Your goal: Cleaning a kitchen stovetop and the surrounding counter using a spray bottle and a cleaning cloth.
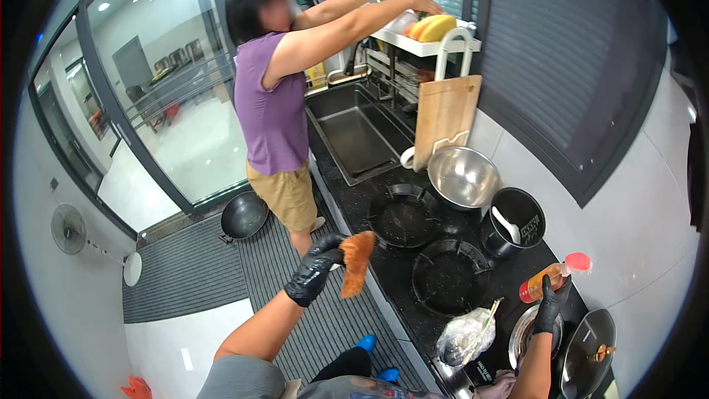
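My left hand [319,267], in a black glove, grips a rust-orange cleaning cloth or pad [357,264] above the striped floor mat, beside the counter's front edge. My right hand [550,305], gloved in black too, is closed around an orange bottle with a pink-red top [538,282]. That bottle is held tilted near the wall, above a round metal bowl [519,332]. Two black gas burners [451,277] sit in the countertop between my hands. A crumpled clear plastic bag [465,332] with a thin green-white stick on it lies nearer to me.
A co-worker in a purple top [271,105] reaches over the sink [360,127] to a white rack [415,44]. Along the wall stand a wooden cutting board [445,116], a steel bowl [464,174] and a black pot [526,219]. A glass lid [587,354] is at right; a wok [244,215] lies on the floor.
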A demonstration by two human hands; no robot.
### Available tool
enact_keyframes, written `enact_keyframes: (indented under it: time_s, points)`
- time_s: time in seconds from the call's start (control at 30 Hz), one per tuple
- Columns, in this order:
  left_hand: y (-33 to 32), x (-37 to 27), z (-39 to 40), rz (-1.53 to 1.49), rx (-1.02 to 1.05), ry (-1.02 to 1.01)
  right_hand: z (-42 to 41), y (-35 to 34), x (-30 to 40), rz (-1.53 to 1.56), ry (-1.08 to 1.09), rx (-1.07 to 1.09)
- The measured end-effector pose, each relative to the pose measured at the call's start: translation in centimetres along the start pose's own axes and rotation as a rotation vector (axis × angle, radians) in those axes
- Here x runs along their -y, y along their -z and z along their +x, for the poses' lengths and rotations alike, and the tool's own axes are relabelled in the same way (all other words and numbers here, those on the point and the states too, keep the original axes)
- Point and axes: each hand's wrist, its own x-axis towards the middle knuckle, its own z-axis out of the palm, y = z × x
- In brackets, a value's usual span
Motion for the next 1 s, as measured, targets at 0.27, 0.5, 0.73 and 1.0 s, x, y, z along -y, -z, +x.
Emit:
enact_keyframes:
  time_s: [0.27, 0.5, 0.73, 1.0]
  points:
    - [10.9, -0.9, 3.6, -0.299, -0.150, -0.008, 0.9, -3.2, -8.5, 0.022, -0.044, -0.118]
    - [17.1, -0.9, 12.3, -0.340, -0.077, 0.060, 1.4, -0.4, -9.3, -0.018, -0.194, -0.092]
    - [23.8, 0.9, 20.2, 0.271, 0.158, -0.193, -6.0, -11.5, 3.2, 0.002, 0.126, -0.410]
    - [25.5, -2.1, 20.7, 0.619, 0.137, -0.199, 3.8, -47.8, 25.8, -0.056, 0.165, 0.622]
